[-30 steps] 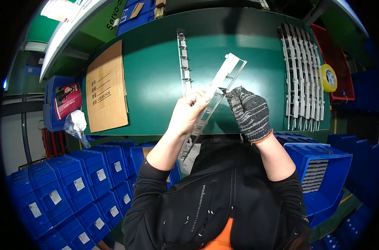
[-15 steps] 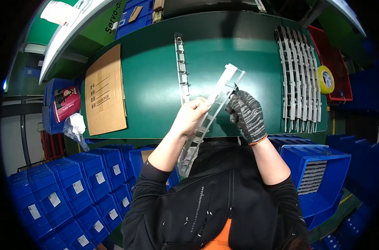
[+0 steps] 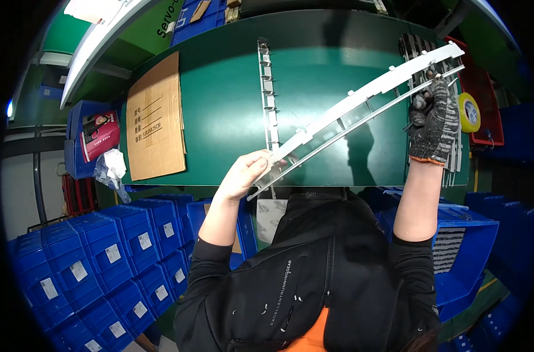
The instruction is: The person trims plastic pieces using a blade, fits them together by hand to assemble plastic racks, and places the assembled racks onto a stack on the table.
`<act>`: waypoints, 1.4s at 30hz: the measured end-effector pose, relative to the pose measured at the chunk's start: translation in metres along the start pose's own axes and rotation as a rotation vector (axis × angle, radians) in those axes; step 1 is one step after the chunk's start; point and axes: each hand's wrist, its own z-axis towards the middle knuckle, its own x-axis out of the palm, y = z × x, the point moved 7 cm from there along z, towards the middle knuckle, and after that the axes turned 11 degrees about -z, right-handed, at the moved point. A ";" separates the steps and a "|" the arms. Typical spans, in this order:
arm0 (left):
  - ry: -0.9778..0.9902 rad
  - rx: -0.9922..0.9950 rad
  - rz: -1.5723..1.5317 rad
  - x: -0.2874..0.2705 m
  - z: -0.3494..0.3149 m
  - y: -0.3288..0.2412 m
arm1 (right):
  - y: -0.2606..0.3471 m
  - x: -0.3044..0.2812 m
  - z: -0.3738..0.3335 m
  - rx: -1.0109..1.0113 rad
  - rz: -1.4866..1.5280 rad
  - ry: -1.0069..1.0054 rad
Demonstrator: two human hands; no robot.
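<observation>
White strip (image 3: 366, 94) slants above the worktop (image 3: 220, 88), your bare left hand (image 3: 247, 174) pinching its near end and your gloved right hand (image 3: 433, 126) curled at its far end, grip unclear, apparently to steady its length.

Bare hand (image 3: 245, 173): one, the left
Gloved hand (image 3: 434, 126): one, the right
Held white rail (image 3: 390, 80): one
Rail lying mid-surface (image 3: 268, 97): one
Rails laid side by side at right (image 3: 417, 47): several, partly hidden, exact number unclear
Green surface (image 3: 220, 117): one
Flat cardboard piece (image 3: 157, 117): one at least; layers too close to count
Yellow tape roll (image 3: 469, 112): one
Red tray (image 3: 491, 111): one
Red package (image 3: 101, 134): one
Clear plastic bag (image 3: 110, 168): one
White labels on lower-left bins (image 3: 113, 253): ten visible
Open blue bin at lower right (image 3: 481, 240): one
</observation>
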 end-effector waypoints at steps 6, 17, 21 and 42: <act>0.018 0.075 -0.162 0.014 0.003 0.021 | -0.019 -0.019 0.013 -0.022 0.056 0.031; -0.095 -0.013 -0.768 0.037 0.021 0.017 | -0.071 0.031 -0.087 -0.423 -0.993 0.680; -0.057 -0.053 -0.946 0.047 0.024 0.018 | -0.082 0.037 -0.108 -0.656 -1.079 0.886; -0.315 0.138 -0.431 0.046 0.027 0.011 | -0.095 0.037 -0.119 -0.758 -1.417 0.777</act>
